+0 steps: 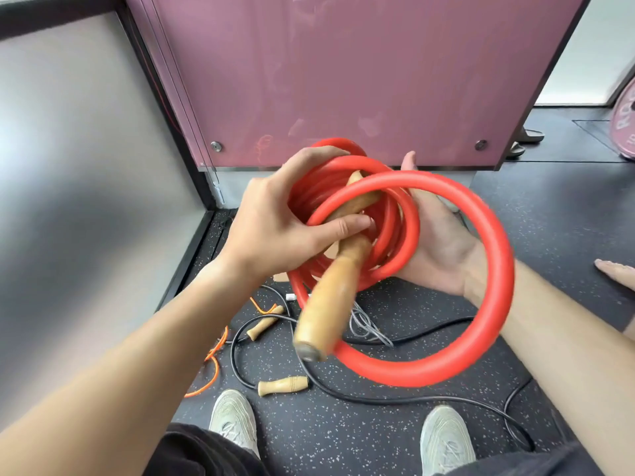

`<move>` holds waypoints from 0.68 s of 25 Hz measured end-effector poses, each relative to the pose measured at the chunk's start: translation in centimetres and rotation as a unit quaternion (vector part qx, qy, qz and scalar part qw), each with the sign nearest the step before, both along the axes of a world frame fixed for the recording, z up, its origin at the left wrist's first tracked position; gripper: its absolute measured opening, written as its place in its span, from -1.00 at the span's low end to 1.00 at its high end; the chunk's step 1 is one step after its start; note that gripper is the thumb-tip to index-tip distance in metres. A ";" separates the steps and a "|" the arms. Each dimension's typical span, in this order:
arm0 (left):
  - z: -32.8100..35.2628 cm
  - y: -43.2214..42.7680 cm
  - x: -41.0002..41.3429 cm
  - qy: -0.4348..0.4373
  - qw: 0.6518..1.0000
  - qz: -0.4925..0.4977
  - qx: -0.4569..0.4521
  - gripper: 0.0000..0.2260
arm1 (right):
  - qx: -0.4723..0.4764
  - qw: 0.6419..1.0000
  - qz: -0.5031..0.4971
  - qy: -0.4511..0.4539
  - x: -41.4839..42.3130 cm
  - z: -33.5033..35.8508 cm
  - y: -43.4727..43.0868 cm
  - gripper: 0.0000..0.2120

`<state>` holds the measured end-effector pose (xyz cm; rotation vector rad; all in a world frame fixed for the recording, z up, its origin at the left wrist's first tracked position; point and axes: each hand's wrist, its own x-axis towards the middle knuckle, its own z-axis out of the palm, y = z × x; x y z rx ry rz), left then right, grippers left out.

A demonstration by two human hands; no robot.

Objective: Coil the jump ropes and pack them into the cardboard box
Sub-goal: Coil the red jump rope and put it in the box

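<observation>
A thick red jump rope (446, 365) is wound into several loops in front of me. My left hand (275, 228) grips the coil from the left, thumb pressed against it. My right hand (439, 249) supports the coil from behind with the palm open toward me. One wooden handle (330, 304) of the red rope sticks out through the coil toward the camera, blurred. One large loose loop hangs around my right wrist. A black rope (378, 400) with a wooden handle (283, 385) lies on the floor, beside a thin orange rope (214, 365) with its own handle (264, 327). Only a small cardboard corner (280, 277) shows behind the coil.
A thin grey cord bundle (367, 328) lies on the speckled dark floor (343, 434). A purple panel (343, 80) stands ahead and a grey wall (86, 201) to the left. My two shoes (233, 420) are at the bottom. Someone's fingers (615, 271) show at the right edge.
</observation>
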<state>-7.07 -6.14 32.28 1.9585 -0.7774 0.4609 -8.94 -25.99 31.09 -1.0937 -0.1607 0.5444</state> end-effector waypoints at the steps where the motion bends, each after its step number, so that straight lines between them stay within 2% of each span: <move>1: 0.0 0.1 0.1 0.010 1.000 0.010 -0.011 -0.42 | 0.000 1.000 0.002 0.003 0.1 0.0 0.2 -0.26; 2: 0.0 0.1 0.2 0.018 0.999 0.020 -0.018 -0.44 | -0.012 1.000 -0.007 -0.003 0.1 -0.1 0.5 -0.22; 4: 0.0 0.2 0.5 0.032 0.998 0.041 -0.034 -0.47 | -0.034 0.999 -0.024 -0.020 0.3 -0.5 0.6 -0.02; 6: 0.0 0.2 1.0 0.040 0.994 0.075 -0.067 -0.48 | 0.005 0.999 -0.034 -0.040 0.4 -0.8 0.5 0.16; 8: 0.3 0.4 1.5 0.054 0.983 0.133 -0.118 -0.49 | 0.062 0.995 -0.031 -0.074 0.5 -0.5 0.3 0.16; 10: 0.8 0.6 1.8 0.062 0.970 0.184 -0.149 -0.49 | 0.078 0.989 0.005 -0.123 0.3 -0.5 0.1 0.19; 14: 1.4 0.4 0.8 0.039 0.966 0.229 -0.117 -0.48 | 0.060 0.979 0.081 -0.176 0.2 -0.5 -0.2 0.34; 17: 1.5 1.0 1.0 0.031 0.961 0.255 -0.101 -0.47 | 0.015 0.981 0.053 -0.187 0.2 -0.5 -0.3 0.36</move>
